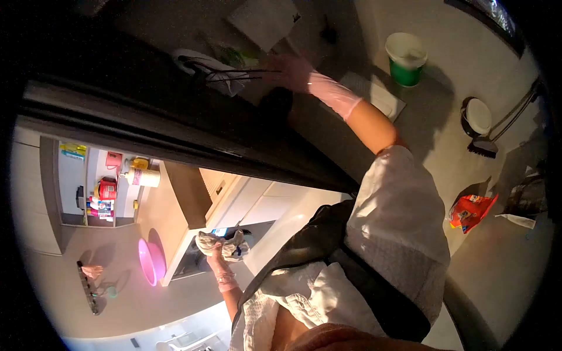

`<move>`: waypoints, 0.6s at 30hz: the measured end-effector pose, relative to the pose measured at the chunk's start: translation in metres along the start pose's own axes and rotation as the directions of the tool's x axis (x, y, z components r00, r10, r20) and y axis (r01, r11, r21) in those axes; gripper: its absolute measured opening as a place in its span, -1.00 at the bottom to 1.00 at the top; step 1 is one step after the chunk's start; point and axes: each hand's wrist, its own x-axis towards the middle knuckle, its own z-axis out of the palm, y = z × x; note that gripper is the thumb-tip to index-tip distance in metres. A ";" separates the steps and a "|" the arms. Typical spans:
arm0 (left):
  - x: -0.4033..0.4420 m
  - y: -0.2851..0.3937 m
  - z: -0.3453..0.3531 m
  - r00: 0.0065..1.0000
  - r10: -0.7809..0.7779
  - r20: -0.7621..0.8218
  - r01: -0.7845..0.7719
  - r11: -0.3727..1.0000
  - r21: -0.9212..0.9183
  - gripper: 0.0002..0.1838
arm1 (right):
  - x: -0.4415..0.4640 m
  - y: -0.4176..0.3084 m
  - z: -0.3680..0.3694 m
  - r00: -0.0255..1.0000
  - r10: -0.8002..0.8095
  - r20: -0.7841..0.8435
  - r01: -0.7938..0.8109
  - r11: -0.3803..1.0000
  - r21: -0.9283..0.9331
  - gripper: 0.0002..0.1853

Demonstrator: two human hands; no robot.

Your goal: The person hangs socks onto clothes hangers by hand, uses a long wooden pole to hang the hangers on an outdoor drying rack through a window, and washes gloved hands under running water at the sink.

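Note:
My left hand (216, 254), in a thin clear pinkish glove, is closed round a bunched, light patterned cloth (224, 243) at the lower middle, in front of an open-fronted cabinet. My right hand (293, 73), in a pink glove, reaches across the dim upper middle; its fingers are blurred. Thin dark strands (234, 72) run from beside it towards a crumpled white cloth (225, 82). Whether my right hand grips them cannot be made out. A green leafy-looking item (237, 57) lies beside the white cloth.
A dark door edge (175, 143) crosses between my hands. A green-and-white bucket (405, 61), a brush (482, 146) and an orange packet (470, 212) are at the right. Shelves with bottles (143, 177), a pink basin (151, 261) and a hook rail (87, 286) are at the left.

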 end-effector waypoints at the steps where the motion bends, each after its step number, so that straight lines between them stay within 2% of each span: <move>1: 0.004 -0.004 -0.006 0.999 -0.020 0.029 0.019 1.000 0.022 -0.64 | 0.003 -0.006 -0.003 0.993 0.080 0.092 -0.101 0.961 0.256 -0.59; 4: 0.009 -0.007 -0.016 0.998 -0.057 -0.038 0.055 0.997 -0.045 -0.59 | 0.010 -0.012 0.014 0.996 0.085 0.028 -0.089 0.918 0.385 -0.61; 5: 0.008 -0.005 -0.013 0.995 -0.087 -0.047 0.087 0.996 0.004 -0.59 | 0.016 -0.007 0.027 0.996 0.084 0.027 -0.088 0.919 0.385 -0.61; 8: 0.015 -0.017 -0.023 0.995 -0.096 -0.008 0.096 0.995 -0.009 -0.57 | 0.029 0.003 0.059 0.996 0.094 -0.001 -0.089 0.940 0.330 -0.63; 10: 0.009 -0.020 -0.024 0.996 -0.085 -0.028 0.086 0.996 0.017 -0.61 | 0.032 0.004 0.064 0.998 0.042 0.036 -0.050 0.962 0.270 -0.64; 12: 0.001 -0.018 -0.022 0.996 -0.074 -0.048 0.076 0.996 0.043 -0.65 | 0.024 -0.002 0.048 0.999 0.035 0.013 -0.037 0.966 0.256 -0.64; 14: -0.005 -0.016 -0.023 0.998 -0.061 0.002 0.061 0.998 0.005 -0.64 | 0.022 -0.005 0.021 1.000 0.027 -0.009 -0.024 0.970 0.241 -0.64; 16: 0.000 -0.023 -0.030 0.997 -0.066 -0.037 0.064 0.997 -0.042 -0.60 | 0.026 -0.007 -0.013 0.985 0.034 0.169 -0.045 0.997 0.063 -0.63; 18: 0.003 -0.026 -0.031 0.993 -0.113 -0.024 0.113 0.993 -0.038 -0.61 | 0.021 -0.018 -0.071 0.980 0.053 0.192 -0.073 0.992 0.099 -0.63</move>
